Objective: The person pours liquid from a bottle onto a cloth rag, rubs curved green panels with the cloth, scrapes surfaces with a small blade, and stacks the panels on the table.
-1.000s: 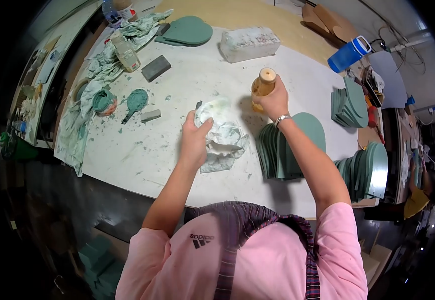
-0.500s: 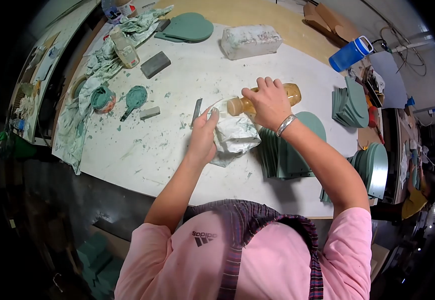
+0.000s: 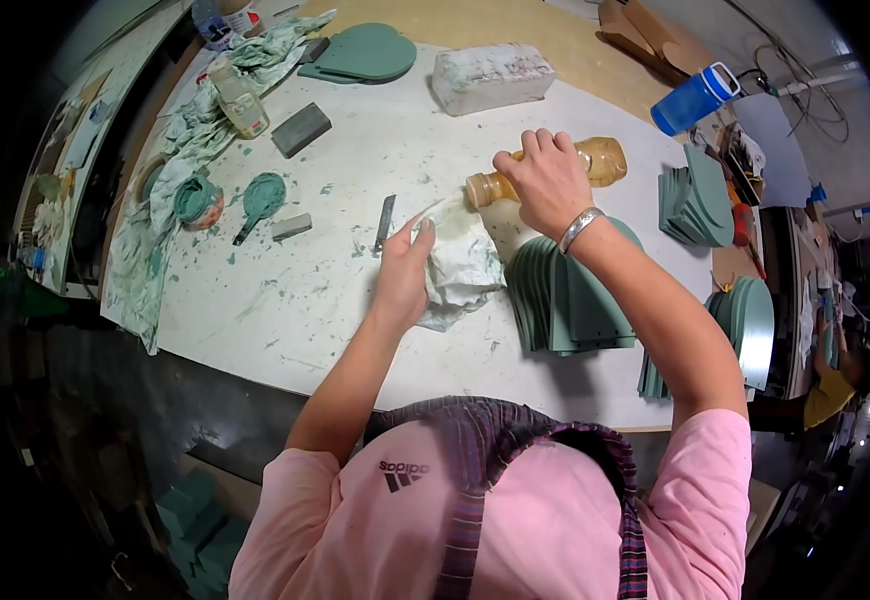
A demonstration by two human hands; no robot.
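My left hand (image 3: pixel 407 270) is closed on a white, green-stained rag (image 3: pixel 463 262), which hangs over the table. In my right hand (image 3: pixel 549 182) is a plastic bottle of amber liquid (image 3: pixel 603 162), gripped from above and held on its side. The bottle's neck points left, close to the top edge of the rag; whether it touches the cloth I cannot tell. Just below my right wrist stands a row of green rounded panels (image 3: pixel 595 290). A thin dark scraper blade (image 3: pixel 386 222) lies left of the rag.
Further left lie a green-smeared putty spreader (image 3: pixel 263 196), a tub of green paste (image 3: pixel 197 200) and a grey block (image 3: pixel 301 130). A whitish block (image 3: pixel 493 78) sits at the back. More green panels (image 3: pixel 696 200) and a blue water bottle (image 3: pixel 695 98) stand on the right.
The bottle has shifted slightly right and up in my right hand, its neck nearer the rag's top edge. My left hand still holds the rag, now spread a bit more.
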